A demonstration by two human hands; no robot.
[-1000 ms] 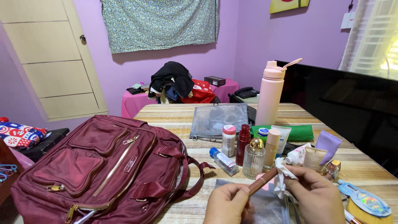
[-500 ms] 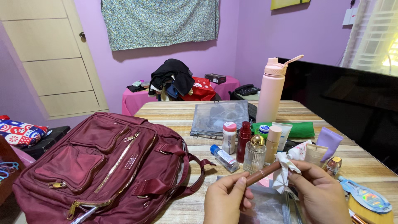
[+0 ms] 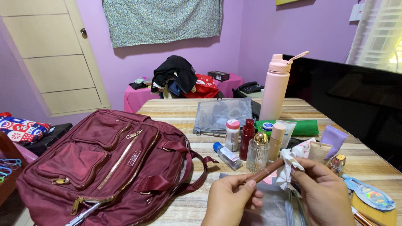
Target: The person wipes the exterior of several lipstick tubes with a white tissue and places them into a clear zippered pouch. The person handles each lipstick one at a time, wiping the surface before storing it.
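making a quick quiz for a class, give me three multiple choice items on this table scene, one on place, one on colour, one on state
1. Where does the maroon bag lie?
A. on the table, on the person's left
B. hung on the door
C. behind the pink water bottle

2. What colour is the tall water bottle?
A. green
B. pale pink
C. black

3. What do the hands hold?
A. nothing
B. both grip the glass perfume bottle
C. the left hand holds a brown cosmetic stick and the right hand holds a white tissue at its end

Answers:
1 A, the bag covers the table's left part.
2 B, bottle and cap are pale pink.
3 C, left fingers pinch the stick's near end, and the tissue in the right hand wraps its far end.
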